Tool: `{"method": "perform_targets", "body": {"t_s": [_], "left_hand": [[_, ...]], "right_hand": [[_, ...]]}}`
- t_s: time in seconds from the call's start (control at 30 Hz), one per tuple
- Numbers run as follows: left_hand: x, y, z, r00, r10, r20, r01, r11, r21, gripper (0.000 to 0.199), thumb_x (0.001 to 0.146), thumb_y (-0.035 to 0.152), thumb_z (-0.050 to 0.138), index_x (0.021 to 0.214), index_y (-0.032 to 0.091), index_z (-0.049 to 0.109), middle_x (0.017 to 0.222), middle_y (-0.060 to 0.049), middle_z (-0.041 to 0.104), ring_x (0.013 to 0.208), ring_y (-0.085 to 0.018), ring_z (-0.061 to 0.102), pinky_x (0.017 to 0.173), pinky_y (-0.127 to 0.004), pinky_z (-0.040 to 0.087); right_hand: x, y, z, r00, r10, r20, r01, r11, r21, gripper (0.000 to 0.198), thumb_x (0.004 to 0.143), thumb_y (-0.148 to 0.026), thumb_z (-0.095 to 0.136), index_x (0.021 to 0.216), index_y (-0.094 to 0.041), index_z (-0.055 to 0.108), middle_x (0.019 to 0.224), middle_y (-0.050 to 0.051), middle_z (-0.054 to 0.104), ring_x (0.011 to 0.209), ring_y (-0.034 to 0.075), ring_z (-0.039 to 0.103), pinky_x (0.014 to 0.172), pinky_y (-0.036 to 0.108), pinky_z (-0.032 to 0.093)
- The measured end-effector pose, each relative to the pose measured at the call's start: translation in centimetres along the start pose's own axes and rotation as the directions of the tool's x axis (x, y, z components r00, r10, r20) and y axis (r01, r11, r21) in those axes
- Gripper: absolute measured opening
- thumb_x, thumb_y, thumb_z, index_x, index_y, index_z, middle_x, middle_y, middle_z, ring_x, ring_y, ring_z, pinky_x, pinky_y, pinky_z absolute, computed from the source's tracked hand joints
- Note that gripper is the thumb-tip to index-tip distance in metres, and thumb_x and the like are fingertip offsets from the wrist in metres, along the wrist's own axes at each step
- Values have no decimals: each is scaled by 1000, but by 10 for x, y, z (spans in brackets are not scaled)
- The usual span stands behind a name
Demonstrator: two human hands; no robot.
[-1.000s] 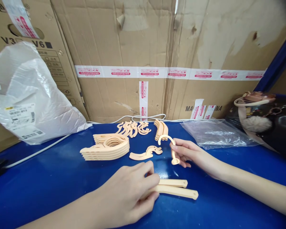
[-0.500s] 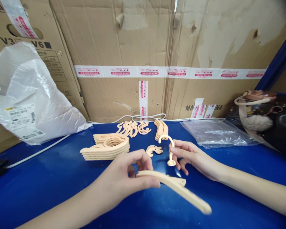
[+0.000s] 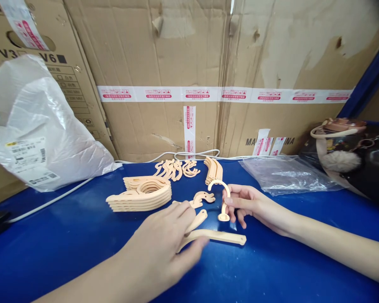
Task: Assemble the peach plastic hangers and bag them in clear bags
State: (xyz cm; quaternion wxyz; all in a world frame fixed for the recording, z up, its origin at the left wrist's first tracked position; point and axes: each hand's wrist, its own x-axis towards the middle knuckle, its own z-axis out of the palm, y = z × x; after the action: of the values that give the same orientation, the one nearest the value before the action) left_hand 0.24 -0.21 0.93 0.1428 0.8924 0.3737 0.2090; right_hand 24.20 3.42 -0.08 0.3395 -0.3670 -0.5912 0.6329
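Note:
My right hand (image 3: 243, 204) pinches a cream plastic hanger hook (image 3: 228, 191) upright, its curve at the top and its small flat foot at the bottom. Closed low over the blue table, my left hand (image 3: 173, 240) is on a curved hanger arm (image 3: 199, 219), whose holed end sticks out past the fingers; the rest is hidden. Beneath the thumb, a second hanger arm (image 3: 225, 237) extends to the right on the table. Just beyond the left fingers lies a small curved piece with a rounded head (image 3: 204, 197).
A stack of hanger parts (image 3: 139, 200) stands left of centre. Behind it are several loose hooks (image 3: 173, 169) and a bundle of curved arms (image 3: 213, 170). A white bag (image 3: 44, 126), a clear plastic bag (image 3: 287, 174), a dark handbag (image 3: 366, 164) and a white cable (image 3: 50, 200) lie around the edges.
My left hand has turned palm-down and lowered; the arm that pointed toward the lower right is swung round, its end now pointing away. My right hand keeps the hook, shifted slightly left.

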Motion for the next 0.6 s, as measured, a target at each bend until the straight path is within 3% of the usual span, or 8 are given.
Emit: {"method": "perform_targets", "body": {"t_s": [0.07,0.17,0.27,0.37,0.47,0.6], "left_hand": [[-1,-1,6,999,53,7,-54,991,124,5,88,24,51,85,20,47,88,-3,56,81,-21,54,67,-31,40],[0,-1,12,996,82,37,-87,987,134,11,89,14,43,80,21,42,82,-1,53,72,-17,52,59,-27,36],[1,1,11,997,32,75,-38,996,80,17,92,24,45,76,21,38,79,0,52,66,-15,50,54,-26,32],[2,2,8,998,-7,65,6,1000,22,22,97,33,37,80,21,41,82,0,54,69,-17,52,59,-28,37],[5,-1,7,1000,5,6,-5,1000,12,25,101,29,23,90,21,45,87,-2,56,78,-19,55,68,-31,40],[7,-7,10,999,30,37,-30,999,13,27,102,31,25,93,20,48,88,-2,58,78,-19,53,68,-31,40]], "right_hand": [[1,1,-1,1000,-9,2,9,1000,4,26,78,-36,71,83,-16,54,75,2,66,59,9,59,44,16,47],[3,3,-3,999,-35,8,35,999,20,24,78,-30,73,84,-16,56,76,1,65,60,8,57,46,16,50],[3,3,-3,999,-53,7,52,997,48,21,77,-28,74,82,-16,57,75,-1,62,61,7,55,48,16,51],[2,2,-3,998,-63,-10,64,996,68,22,75,-27,75,80,-16,56,75,-1,62,61,7,55,50,17,51],[2,2,-3,997,-72,-42,76,991,111,31,75,-24,76,96,-19,54,78,-2,63,62,8,57,51,18,51],[3,4,-5,995,-72,-69,80,989,127,54,77,-23,75,122,-22,45,81,-1,65,63,9,58,53,19,51]]}}
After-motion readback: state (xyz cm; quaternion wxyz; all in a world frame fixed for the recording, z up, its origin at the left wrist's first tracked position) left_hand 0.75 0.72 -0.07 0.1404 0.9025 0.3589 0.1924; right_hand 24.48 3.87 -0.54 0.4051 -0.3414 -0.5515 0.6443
